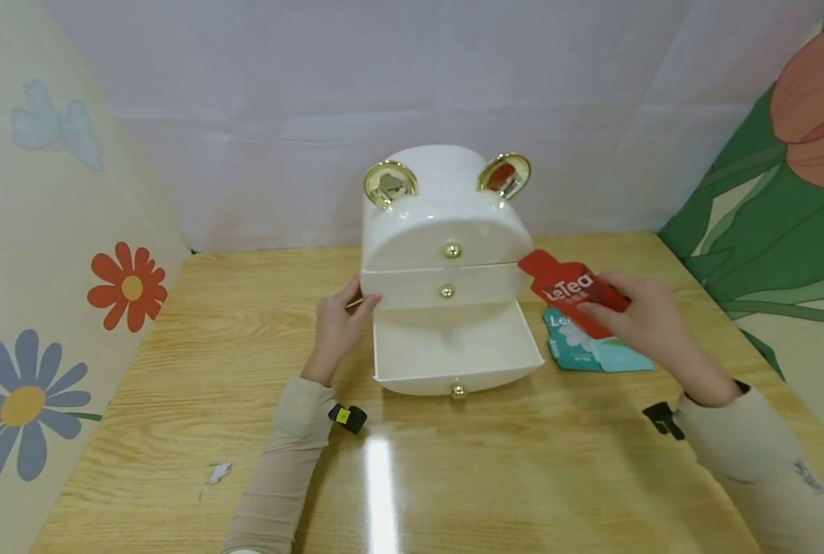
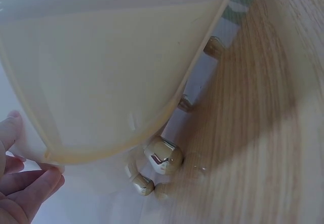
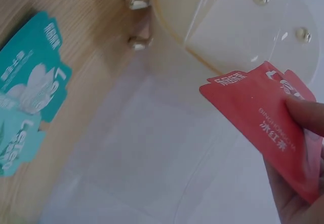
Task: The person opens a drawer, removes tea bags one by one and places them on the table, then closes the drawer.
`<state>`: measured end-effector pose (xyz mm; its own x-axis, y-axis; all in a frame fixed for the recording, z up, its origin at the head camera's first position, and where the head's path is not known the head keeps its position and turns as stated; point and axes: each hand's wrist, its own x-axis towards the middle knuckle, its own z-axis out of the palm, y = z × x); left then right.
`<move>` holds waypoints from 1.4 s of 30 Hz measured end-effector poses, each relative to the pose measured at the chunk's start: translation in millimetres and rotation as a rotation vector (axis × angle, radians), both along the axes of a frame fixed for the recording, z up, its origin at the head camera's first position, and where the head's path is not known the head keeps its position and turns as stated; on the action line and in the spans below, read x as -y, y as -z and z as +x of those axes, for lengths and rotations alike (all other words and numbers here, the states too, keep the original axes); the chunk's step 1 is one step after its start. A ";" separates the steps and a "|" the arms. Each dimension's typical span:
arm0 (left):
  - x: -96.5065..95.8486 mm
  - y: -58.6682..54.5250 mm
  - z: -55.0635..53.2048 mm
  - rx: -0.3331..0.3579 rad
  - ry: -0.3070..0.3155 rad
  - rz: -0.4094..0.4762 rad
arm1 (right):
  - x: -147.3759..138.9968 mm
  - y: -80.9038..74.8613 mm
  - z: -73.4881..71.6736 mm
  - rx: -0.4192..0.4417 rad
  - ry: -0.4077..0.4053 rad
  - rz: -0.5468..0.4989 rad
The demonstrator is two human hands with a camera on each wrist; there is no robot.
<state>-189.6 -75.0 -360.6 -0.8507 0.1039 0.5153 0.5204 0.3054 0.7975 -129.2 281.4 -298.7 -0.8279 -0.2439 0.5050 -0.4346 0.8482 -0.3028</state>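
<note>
A white drawer box (image 1: 446, 231) with gold bear ears stands on the table, its bottom drawer (image 1: 453, 342) pulled out and bare inside. My left hand (image 1: 342, 319) holds the box's left side, thumb at the front edge beside the middle drawer. In the left wrist view, the fingers (image 2: 38, 191) lie by a corner of the white drawer. My right hand (image 1: 650, 315) pinches a red LeTea packet (image 1: 567, 288) between thumb and fingers, just right of the box. The right wrist view shows the red packet (image 3: 258, 117) with another red edge behind it.
Teal LeTea packets (image 1: 578, 350) overlap on the table right of the box, under the right hand. A small white scrap (image 1: 219, 472) lies at the front left. A pale cloth (image 1: 280, 154) hangs behind the table, with flower-painted panels (image 1: 135, 288) at both sides.
</note>
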 end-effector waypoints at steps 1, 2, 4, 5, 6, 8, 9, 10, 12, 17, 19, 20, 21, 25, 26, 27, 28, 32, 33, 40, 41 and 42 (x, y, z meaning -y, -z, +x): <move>0.1 0.1 -0.1 -0.002 -0.001 0.001 | -4.0 0.6 -0.2 -0.002 0.015 -0.003; 0.4 0.1 -0.1 -0.004 -0.001 0.003 | -8.2 1.3 -0.5 -0.002 0.029 -0.010; 0.7 0.1 -0.4 -0.004 -0.002 0.005 | -17.2 3.9 -2.3 -0.017 0.050 -0.015; 0.9 0.0 -0.4 -0.007 -0.003 0.005 | -21.9 5.6 -3.4 -0.025 0.062 -0.013; 1.1 0.0 -0.6 -0.009 -0.004 0.005 | -26.5 7.3 -4.5 -0.028 0.076 -0.014; 1.3 -0.2 -1.0 -0.012 -0.005 0.003 | -36.3 11.6 -6.8 -0.023 0.107 -0.011; 1.4 -0.4 -1.0 -0.014 -0.005 0.002 | -41.3 14.0 -8.2 -0.020 0.130 -0.002; 1.4 -0.6 -1.0 -0.017 -0.004 0.000 | -46.4 16.0 -9.3 0.004 0.154 -0.003; 1.4 -0.9 -0.9 -0.020 -0.004 -0.003 | -56.5 20.3 -11.2 0.080 0.207 -0.023; 1.9 4.3 -4.9 -0.021 -0.003 -0.001 | -80.6 34.6 -16.0 0.283 0.323 -0.075; 3.2 13.2 -11.6 -0.018 -0.001 0.008 | -88.4 40.8 -17.8 0.338 0.357 -0.083; 3.9 17.6 -14.9 -0.017 0.000 0.014 | -92.2 43.9 -18.9 0.358 0.375 -0.079; 4.6 22.0 -18.2 -0.016 0.002 0.019 | -95.8 46.7 -19.8 0.380 0.388 -0.081; 6.6 31.7 -25.0 -0.023 0.008 0.035 | -107.1 55.7 -22.7 0.440 0.411 -0.093; 6.8 31.9 -24.9 -0.025 0.007 0.033 | -109.6 57.9 -23.3 0.449 0.413 -0.091; 6.8 32.3 -24.9 -0.024 0.007 0.031 | -111.7 59.6 -23.8 0.475 0.412 -0.100; 6.8 32.6 -24.9 -0.024 0.007 0.028 | -113.3 61.5 -24.3 0.496 0.414 -0.105; 6.3 33.1 -24.3 -0.020 0.007 0.022 | -119.8 68.7 -26.8 0.599 0.430 -0.138; 6.0 33.2 -24.3 -0.018 0.008 0.024 | -121.3 70.5 -27.5 0.629 0.432 -0.147; 4.9 33.1 -25.1 -0.026 0.014 0.026 | -132.4 82.4 -31.2 0.720 0.437 -0.171; 5.0 33.1 -25.2 -0.026 0.012 0.024 | -133.8 83.5 -31.5 0.730 0.442 -0.163; 5.2 33.0 -25.1 -0.024 0.010 0.025 | -135.2 84.3 -31.8 0.740 0.445 -0.148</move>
